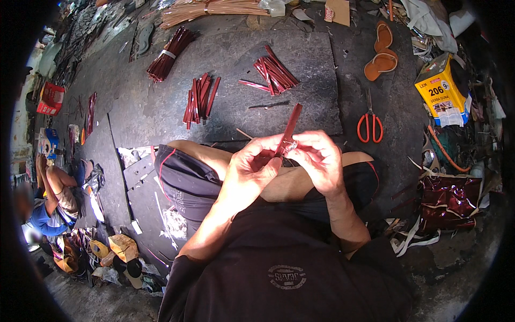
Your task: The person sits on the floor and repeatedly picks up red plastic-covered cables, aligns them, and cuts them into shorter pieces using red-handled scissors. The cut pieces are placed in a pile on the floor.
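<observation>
Over my crossed legs, my left hand (247,166) pinches a shiny dark red strip (290,124) that points up and away from me. My right hand (320,158) is closed at the strip's right side, thumb and fingers on a small pale or clear bit (290,145) whose kind I cannot make out. Ahead on the dark board lie loose piles of similar red strips, one pile (200,100) to the left and another (276,73) to the right. Farther back is a bundle of red strips (169,55) tied with a pale band.
Orange-handled scissors (370,123) and brown sandals (382,52) lie to the right. Beyond them stands a yellow box (441,92), with a glossy dark red sheet (449,199) nearer me. At the far left another person (51,201) sits. Tan strips (209,11) lie at the back.
</observation>
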Action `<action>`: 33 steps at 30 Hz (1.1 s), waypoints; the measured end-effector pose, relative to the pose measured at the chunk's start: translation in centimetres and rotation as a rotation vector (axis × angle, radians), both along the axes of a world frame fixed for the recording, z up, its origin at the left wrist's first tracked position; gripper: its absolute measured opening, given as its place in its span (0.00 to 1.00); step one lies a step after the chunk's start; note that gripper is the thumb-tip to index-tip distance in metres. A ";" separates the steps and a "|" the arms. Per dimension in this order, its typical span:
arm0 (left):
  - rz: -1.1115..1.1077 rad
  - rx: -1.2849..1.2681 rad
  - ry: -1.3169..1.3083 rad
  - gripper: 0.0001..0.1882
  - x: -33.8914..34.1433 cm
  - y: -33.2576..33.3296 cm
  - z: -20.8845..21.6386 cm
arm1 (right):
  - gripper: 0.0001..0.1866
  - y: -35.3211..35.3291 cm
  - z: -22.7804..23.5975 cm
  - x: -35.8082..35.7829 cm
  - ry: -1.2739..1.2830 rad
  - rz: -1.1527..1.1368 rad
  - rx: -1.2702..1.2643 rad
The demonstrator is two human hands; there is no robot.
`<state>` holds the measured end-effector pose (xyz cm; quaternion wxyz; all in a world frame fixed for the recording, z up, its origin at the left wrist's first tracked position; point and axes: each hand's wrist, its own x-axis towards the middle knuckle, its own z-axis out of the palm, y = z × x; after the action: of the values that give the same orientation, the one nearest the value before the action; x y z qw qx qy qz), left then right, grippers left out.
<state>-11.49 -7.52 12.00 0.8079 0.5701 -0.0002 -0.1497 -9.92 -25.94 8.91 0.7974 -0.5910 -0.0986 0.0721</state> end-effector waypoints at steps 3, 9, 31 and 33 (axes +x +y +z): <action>0.001 0.034 -0.046 0.18 0.0 0.0 -0.4 | 0.12 -0.3 0.0 -0.1 -0.010 -0.003 -0.052; 0.011 0.048 -0.057 0.16 0.4 0.1 0.0 | 0.09 -0.8 1.1 -0.4 -0.083 0.033 -0.114; 0.090 0.300 -0.108 0.15 -0.2 0.0 0.2 | 0.06 -1.2 4.0 0.8 -0.234 0.115 -0.545; 0.096 0.308 -0.113 0.15 -0.2 0.0 0.0 | 0.06 -1.2 4.1 0.7 -0.227 0.114 -0.543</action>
<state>-11.70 -7.55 12.04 0.7159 0.6940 0.0044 -0.0769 -9.20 -27.12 13.00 0.5886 -0.7806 -0.1971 0.0738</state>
